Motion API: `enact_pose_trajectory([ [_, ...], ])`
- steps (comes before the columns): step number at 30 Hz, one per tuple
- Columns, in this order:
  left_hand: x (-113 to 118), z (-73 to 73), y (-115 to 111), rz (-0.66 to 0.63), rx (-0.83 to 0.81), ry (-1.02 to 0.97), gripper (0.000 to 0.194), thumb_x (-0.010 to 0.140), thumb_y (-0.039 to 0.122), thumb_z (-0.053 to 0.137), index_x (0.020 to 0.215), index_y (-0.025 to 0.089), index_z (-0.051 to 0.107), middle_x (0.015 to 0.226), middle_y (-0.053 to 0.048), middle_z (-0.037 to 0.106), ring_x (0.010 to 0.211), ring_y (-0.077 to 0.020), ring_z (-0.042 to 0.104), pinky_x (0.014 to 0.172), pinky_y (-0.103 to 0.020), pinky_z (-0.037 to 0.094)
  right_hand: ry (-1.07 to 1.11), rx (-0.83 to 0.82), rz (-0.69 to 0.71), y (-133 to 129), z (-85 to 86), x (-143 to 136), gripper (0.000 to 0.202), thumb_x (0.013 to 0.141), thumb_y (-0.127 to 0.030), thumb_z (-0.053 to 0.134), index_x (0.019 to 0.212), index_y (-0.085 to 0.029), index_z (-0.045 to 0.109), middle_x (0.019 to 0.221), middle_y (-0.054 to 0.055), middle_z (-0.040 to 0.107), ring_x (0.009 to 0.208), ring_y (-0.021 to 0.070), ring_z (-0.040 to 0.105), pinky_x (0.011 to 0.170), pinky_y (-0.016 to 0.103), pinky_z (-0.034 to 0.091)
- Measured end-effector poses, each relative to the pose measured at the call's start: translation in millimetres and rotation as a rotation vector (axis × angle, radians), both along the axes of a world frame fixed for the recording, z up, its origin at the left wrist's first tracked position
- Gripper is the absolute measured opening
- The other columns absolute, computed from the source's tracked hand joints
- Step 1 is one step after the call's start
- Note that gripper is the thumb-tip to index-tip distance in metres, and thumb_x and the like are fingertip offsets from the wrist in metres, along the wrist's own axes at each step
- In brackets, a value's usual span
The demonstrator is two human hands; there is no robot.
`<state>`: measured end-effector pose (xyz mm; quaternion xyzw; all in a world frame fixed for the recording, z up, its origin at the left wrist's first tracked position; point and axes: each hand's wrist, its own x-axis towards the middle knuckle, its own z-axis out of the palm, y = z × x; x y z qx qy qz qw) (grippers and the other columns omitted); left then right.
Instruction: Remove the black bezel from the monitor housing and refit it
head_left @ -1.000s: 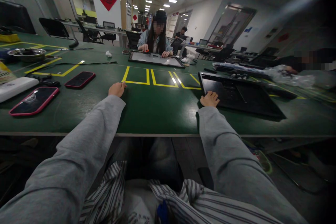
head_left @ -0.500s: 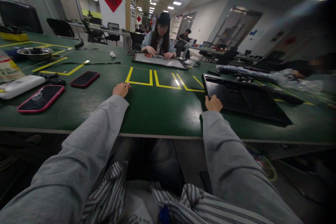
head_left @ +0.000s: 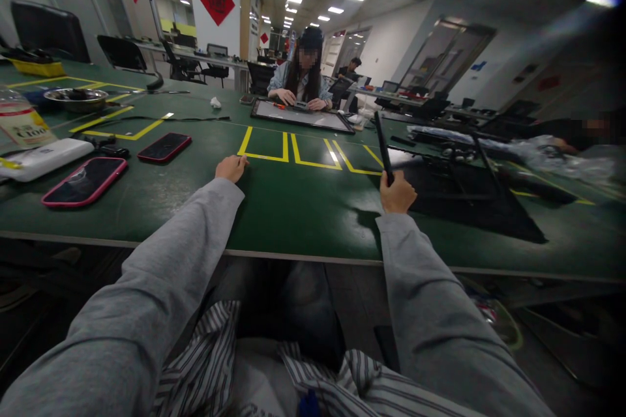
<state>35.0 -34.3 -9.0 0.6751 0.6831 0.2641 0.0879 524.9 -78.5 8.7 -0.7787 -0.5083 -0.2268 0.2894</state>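
My right hand (head_left: 398, 193) is closed around the near left part of a black rectangular frame (head_left: 383, 143), which looks like a monitor bezel. That side of the frame is tilted up off the table, and the other long side shows farther right. Below and behind it, a dark flat panel (head_left: 469, 212) spreads over the right of the green table (head_left: 303, 208); where the two meet is too dark to tell. My left hand (head_left: 231, 169) rests on the table with its fingers curled in and nothing visible in them, beside the yellow tape outlines (head_left: 264, 158).
On the left lie two red-edged phones (head_left: 84, 182) (head_left: 165, 147), a white box-shaped device (head_left: 53, 158), a bottle (head_left: 22, 118) and a metal bowl (head_left: 78, 99). Across the table a person works over a flat screen panel (head_left: 303, 116). Clear plastic wrap (head_left: 552, 153) lies at the right.
My right hand has raised the left side of the black frame, which lay flat before and now stands tilted above the table. My left hand has stayed in its place on the table.
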Motion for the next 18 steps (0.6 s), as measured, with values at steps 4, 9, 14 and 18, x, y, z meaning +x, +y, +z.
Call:
enact_pose_trajectory([
  [4, -2, 5.1, -1, 0.042, -0.042, -0.053, 0.055, 0.104, 0.05, 0.028, 0.111, 0.027, 0.077, 0.121, -0.006, 0.073, 0.115, -0.0258, 0.065, 0.097, -0.035, 0.047, -0.139, 0.008, 0.283, -5, -3.0, -45, 0.05, 0.1, -0.053, 0.037, 0.102, -0.013, 0.066, 0.084, 0.015, 0.072, 0.074, 0.0247, 0.064, 0.064, 0.029, 0.033],
  [9, -27, 7.5, 9, 0.18, -0.032, -0.219, 0.051, 0.104, 0.047, 0.031, 0.111, 0.025, 0.076, 0.115, -0.005, 0.076, 0.111, -0.0244, 0.066, 0.096, -0.034, 0.046, -0.266, -0.045, 0.631, -23, -12.5, -113, 0.055, 0.103, -0.058, 0.032, 0.095, -0.015, 0.066, 0.081, 0.011, 0.072, 0.07, 0.0203, 0.064, 0.06, 0.028, 0.029],
  [14, -45, 5.1, 17, 0.22, 0.009, -0.346, 0.051, 0.104, 0.041, 0.03, 0.11, 0.021, 0.076, 0.109, -0.005, 0.077, 0.099, -0.0195, 0.068, 0.092, -0.031, 0.046, -0.338, -0.2, 0.854, -42, -13.6, -154, 0.052, 0.104, -0.057, 0.034, 0.097, -0.017, 0.066, 0.083, 0.008, 0.074, 0.069, 0.0186, 0.065, 0.059, 0.028, 0.029],
  [18, -43, 4.2, 17, 0.233, 0.012, -0.371, 0.048, 0.103, 0.041, 0.033, 0.109, 0.021, 0.077, 0.109, -0.005, 0.077, 0.097, -0.0192, 0.068, 0.092, -0.032, 0.047, -0.301, -0.287, 0.911, -43, -13.5, -157, 0.045, 0.103, -0.056, 0.039, 0.099, -0.02, 0.066, 0.084, 0.006, 0.075, 0.07, 0.019, 0.067, 0.06, 0.027, 0.03],
])
